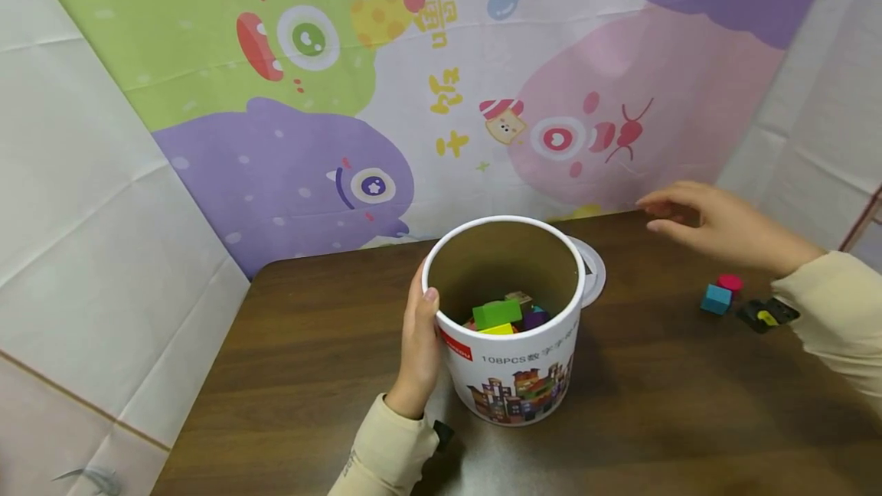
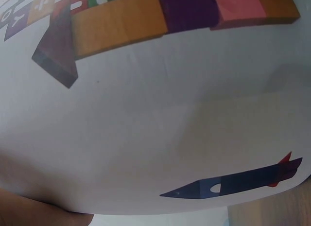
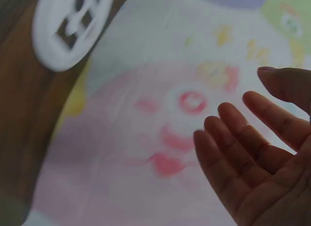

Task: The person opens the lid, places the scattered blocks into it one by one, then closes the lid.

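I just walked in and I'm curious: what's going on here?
A person's left hand holds the side of a white bucket with colored blocks inside. The right hand is raised and empty. A blue block and a red piece lie on the table, outside the bucket.

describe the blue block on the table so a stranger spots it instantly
Find the white bucket on the brown table. To its right in the head view, look below the right hand. The blue block there has sharp corners, unlike the round red piece beside it.
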{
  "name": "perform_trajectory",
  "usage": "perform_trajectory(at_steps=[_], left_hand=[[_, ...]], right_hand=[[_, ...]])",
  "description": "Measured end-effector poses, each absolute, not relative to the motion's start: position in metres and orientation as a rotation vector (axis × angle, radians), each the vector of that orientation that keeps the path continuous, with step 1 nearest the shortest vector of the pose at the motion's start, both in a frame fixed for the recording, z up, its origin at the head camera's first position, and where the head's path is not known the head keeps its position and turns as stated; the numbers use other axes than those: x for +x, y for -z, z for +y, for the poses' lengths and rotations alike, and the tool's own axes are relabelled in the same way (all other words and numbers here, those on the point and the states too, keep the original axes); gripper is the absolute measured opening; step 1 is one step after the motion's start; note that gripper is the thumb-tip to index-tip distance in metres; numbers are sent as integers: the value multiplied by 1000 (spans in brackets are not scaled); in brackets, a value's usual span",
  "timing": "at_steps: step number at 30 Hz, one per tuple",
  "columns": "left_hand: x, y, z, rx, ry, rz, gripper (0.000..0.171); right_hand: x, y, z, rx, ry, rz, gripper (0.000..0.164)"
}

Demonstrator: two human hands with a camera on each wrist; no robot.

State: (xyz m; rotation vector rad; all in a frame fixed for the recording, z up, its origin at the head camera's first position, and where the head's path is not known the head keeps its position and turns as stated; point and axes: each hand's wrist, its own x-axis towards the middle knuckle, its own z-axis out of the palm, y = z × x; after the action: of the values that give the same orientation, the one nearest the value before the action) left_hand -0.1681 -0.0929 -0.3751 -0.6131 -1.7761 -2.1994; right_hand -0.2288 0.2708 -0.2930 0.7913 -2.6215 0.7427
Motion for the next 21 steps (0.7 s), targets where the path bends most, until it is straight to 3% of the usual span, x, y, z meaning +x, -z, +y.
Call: perform_trajectory(at_steps=[10, 21], left_hand=[[-169, 375, -94, -592, 2185, -1790, 52], [-167, 374, -94, -620, 2191, -1793, 51]], right_hand=[[-238, 352, 356, 533, -521, -2910, 34], [-248, 409, 397, 503, -577, -3103, 45]])
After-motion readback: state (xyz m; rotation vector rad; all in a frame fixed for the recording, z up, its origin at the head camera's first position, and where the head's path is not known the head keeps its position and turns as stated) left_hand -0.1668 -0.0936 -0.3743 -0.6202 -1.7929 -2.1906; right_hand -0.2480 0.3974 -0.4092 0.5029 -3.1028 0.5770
